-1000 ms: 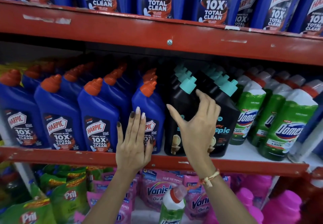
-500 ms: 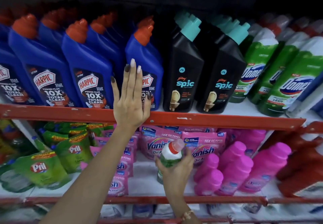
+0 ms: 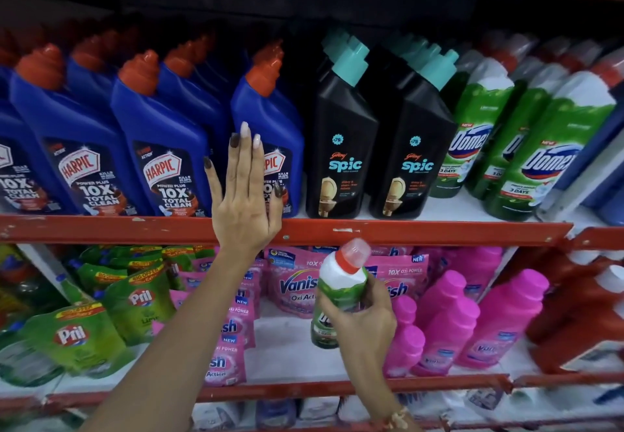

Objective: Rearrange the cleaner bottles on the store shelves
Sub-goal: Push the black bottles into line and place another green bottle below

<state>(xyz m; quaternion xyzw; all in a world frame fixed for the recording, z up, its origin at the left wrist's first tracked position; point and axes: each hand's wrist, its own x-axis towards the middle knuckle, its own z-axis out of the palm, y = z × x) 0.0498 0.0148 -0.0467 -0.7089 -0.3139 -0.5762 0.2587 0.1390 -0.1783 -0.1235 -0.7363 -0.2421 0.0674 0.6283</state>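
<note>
My right hand (image 3: 363,322) grips a green Domex bottle (image 3: 341,288) with a white shoulder and red cap, tilted, in front of the lower shelf's pink Vanish pouches. My left hand (image 3: 244,195) lies flat with fingers up against the front of a blue Harpic bottle (image 3: 273,117) and the red edge of the middle shelf (image 3: 439,230). On that shelf stand rows of blue Harpic bottles (image 3: 162,134) at left, black Spic bottles (image 3: 344,141) in the middle, and green Domex bottles (image 3: 547,148) at right.
The lower shelf holds green Pril pouches (image 3: 84,333) at left, pink Vanish pouches (image 3: 293,283) in the centre, pink bottles (image 3: 503,317) and red bottles (image 3: 580,317) at right. A bare white patch of shelf (image 3: 287,340) lies under the held bottle.
My right hand left the black Spic bottles, dropped to the lower shelf and took hold of the green Domex bottle, now lifted slightly. The view tilted downward. My left hand stayed on the Harpic bottle.
</note>
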